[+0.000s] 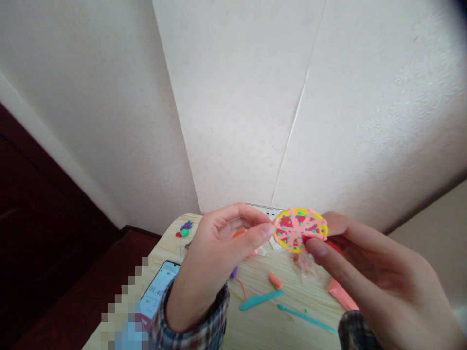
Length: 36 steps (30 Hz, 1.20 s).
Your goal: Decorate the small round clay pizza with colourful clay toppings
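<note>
Between my two hands a round clay pizza (297,227) is held up above the table. It has a yellow rim, red patches, pink strips across it and small green and purple dots. My left hand (222,248) pinches its left edge between thumb and fingers. On the other side my right hand (368,272) grips the right edge, its thumb on the front face and its fingers behind. Below the hands lie a teal clay knife (261,300), a thin teal modelling tool (306,319) and a short orange-pink clay roll (275,281).
A phone (158,287) showing a timer lies at the table's left. Small purple clay grapes (186,225) and a green clay ball (184,233) sit at the far left corner. A pink packet (343,293) is partly behind my right hand. Walls rise behind the wooden table (251,330).
</note>
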Tool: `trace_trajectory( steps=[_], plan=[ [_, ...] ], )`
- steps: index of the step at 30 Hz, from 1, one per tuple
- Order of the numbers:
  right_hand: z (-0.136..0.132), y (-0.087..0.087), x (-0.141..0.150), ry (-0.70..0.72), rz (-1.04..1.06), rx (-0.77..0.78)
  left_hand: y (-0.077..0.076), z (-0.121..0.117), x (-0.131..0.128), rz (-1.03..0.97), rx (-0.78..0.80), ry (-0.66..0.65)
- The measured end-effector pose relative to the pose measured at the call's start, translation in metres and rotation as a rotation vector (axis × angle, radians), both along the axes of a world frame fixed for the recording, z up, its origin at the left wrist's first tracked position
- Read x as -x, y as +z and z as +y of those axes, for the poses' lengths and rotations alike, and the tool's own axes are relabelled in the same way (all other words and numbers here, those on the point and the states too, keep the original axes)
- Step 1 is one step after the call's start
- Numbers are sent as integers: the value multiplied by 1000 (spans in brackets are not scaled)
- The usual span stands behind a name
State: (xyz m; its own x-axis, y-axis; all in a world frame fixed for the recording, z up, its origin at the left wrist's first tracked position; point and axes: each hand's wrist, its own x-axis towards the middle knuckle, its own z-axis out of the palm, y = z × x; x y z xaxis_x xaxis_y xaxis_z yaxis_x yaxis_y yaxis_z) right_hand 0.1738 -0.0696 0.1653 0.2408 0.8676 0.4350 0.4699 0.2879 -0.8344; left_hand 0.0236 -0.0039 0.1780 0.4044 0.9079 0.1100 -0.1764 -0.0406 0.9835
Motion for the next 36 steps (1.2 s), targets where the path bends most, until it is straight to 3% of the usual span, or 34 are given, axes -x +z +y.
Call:
trace_trajectory(
  steps=[12,15,21,25,28,31,33,36],
  plan=[
    [2,1,0,30,-39,20,0,0,1,56,-71,-30],
    [-3,6,4,39,-95,16,2,-2,7,75,-148,20],
    [-28,15,8,-7,-221,-43,15,-10,53,184,-323,337],
    [-46,17,6,-104,-277,-79,21,-1,100,420,-429,413],
    [-55,18,12,-157,-334,-107,-1,28,135,568,-401,353],
    [-60,10,22,-134,-390,-153,-45,67,167,581,-234,372],
    [-59,-4,29,-103,-398,-137,-76,89,184,592,-190,404],
    [-49,-42,29,-44,-391,-49,-113,107,201,589,-128,388]
  ],
)
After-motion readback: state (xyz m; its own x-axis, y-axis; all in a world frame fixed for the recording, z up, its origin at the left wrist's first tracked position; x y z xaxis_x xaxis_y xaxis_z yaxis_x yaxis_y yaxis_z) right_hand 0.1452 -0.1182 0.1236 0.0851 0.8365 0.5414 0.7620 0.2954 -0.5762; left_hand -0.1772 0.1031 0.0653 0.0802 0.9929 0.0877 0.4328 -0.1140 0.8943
